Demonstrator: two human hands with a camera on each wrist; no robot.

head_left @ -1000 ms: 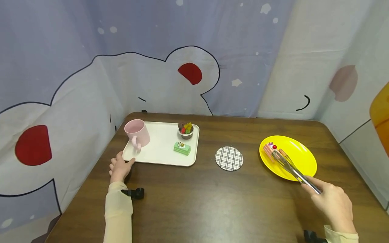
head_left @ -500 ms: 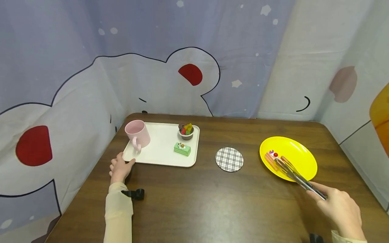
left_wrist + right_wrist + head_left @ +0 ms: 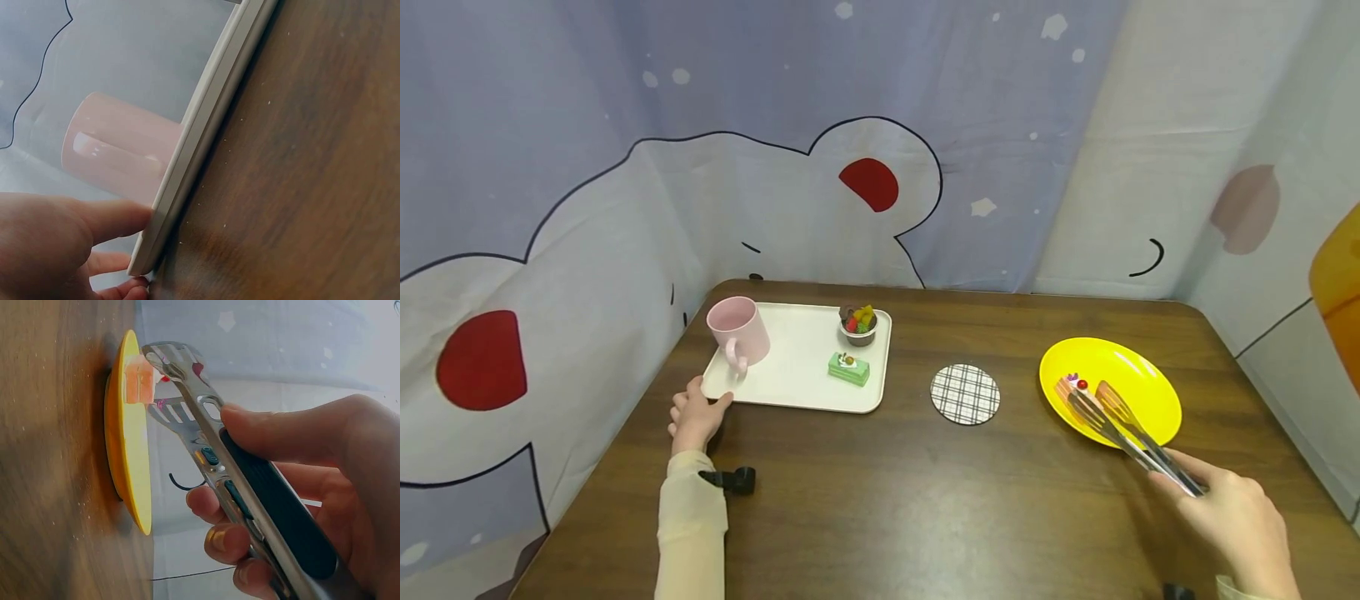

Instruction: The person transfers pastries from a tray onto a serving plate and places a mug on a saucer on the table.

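Note:
My left hand (image 3: 696, 417) holds the near left corner of the white tray (image 3: 790, 383), thumb on its front edge and fingers round the corner in the left wrist view. On the tray stand a pink mug (image 3: 741, 329), a fruit-topped cupcake (image 3: 858, 327) and a green cake slice (image 3: 848, 369). My right hand (image 3: 1236, 508) grips metal tongs (image 3: 275, 506) with dark green handles. Their slotted ends stand spread apart over the yellow plate (image 3: 1138, 383), by a pink cake slice (image 3: 139, 381) topped with a red cherry. Whether they touch the slice I cannot tell.
A round checked coaster (image 3: 966, 394) lies on the brown wooden table (image 3: 925, 500) between tray and plate. Behind the table and along both sides hangs a printed cloth (image 3: 985, 167). A black wrist strap (image 3: 730, 479) sits on the left sleeve.
My right hand has moved slightly right with the tongs, whose ends are now spread wider. The pink cake slice has shifted a little nearer on the plate. The left hand has stayed put.

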